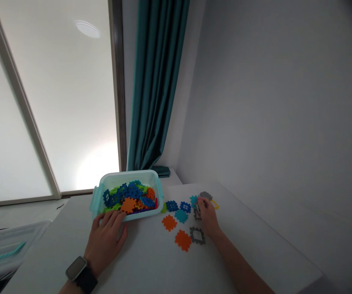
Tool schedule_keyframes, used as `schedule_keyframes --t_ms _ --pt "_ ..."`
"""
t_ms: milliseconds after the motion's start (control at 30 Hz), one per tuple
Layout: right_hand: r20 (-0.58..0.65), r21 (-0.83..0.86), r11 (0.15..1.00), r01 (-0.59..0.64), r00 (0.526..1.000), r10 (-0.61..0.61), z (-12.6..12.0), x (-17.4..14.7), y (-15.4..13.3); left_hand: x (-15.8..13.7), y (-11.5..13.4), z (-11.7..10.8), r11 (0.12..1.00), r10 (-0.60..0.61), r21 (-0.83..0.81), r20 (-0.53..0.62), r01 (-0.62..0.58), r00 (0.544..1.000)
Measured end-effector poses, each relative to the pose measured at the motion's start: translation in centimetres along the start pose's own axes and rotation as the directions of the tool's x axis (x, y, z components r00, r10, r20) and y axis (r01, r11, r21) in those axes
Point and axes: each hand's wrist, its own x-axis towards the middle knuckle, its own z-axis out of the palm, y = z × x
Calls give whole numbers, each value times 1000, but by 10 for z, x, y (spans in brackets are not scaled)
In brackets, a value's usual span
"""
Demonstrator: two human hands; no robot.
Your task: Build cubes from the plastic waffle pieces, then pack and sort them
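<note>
Grey wall (270,102) fills the space behind and right of the tub; frosted panels (62,102) stand behind it and to its left. Bench (151,261), white, carries the tub. Green curtain (157,81) hangs behind the tub. Tub (160,194): pale turquoise, open-topped, holding a mixed heap of blue, green and orange notched pieces. Hands well apart from each other. Left hand (106,234): fingers laid at the tub's near rim, thumb standing away from them. Right hand (206,210): right of the tub, fingers drawn together at a grey piece (197,213) partly hidden by them; cannot tell whether it is gripped. Dark-strapped watch (76,268) on the left wrist, nearer the viewer than the tub. Loose pieces, all right of the tub: two blue, nearest orange piece (169,223), second orange piece (183,240) touching or just beside a grey gridded piece (197,235), teal piece (181,216), yellow piece (215,203) beyond the right hand.
</note>
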Motion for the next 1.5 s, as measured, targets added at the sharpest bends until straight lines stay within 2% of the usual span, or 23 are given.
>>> schedule_keyframes --t_ms 133,267,367,467,533,633,800,900,1000,1100,1200,1300,1500 --pt "37 167 986 -28 999 22 26 -11 -40 1 3 -2 999 -37 -23 13 37 999" --pt "181 346 938 3 981 -70 80 -20 -105 1 5 -4 995 -80 -53 38 82 996" --pt "229 329 940 92 958 -173 119 -14 -145 1 5 -5 994 -85 -63 47 87 995" --pt "286 337 932 135 928 -238 136 -1 -161 1 5 -5 995 -77 -59 41 79 996" --pt "314 339 923 179 904 -291 129 6 -157 1 5 -4 995 -78 -57 35 80 996" --pt "284 273 925 265 896 -341 100 18 -132 0 4 -3 995 -76 -60 38 79 996" --pt "259 89 978 187 944 -204 32 30 -70 0 4 -3 997 -66 -33 37 68 997" --pt "263 -24 987 157 954 -145 -6 10 -34 0 2 -2 999 -43 -14 9 43 999" --pt "257 -136 978 161 959 -122 -28 -35 -6 0 0 0 1000 -8 -3 -14 8 1000" --pt "443 -351 882 316 885 -141 -32 -78 8 -1 -2 2 1000 19 13 -19 -19 1000" --pt "526 -446 806 389 843 -115 -26 -97 6 -2 -3 3 999 27 36 -13 -26 1000" --pt "556 -472 787 398 827 -84 -18 -96 -4 -3 -3 4 998 33 53 -7 -33 999" --pt "635 -398 816 419 768 -85 -12 -86 -14 -3 -4 2 997 50 67 -9 -50 999"
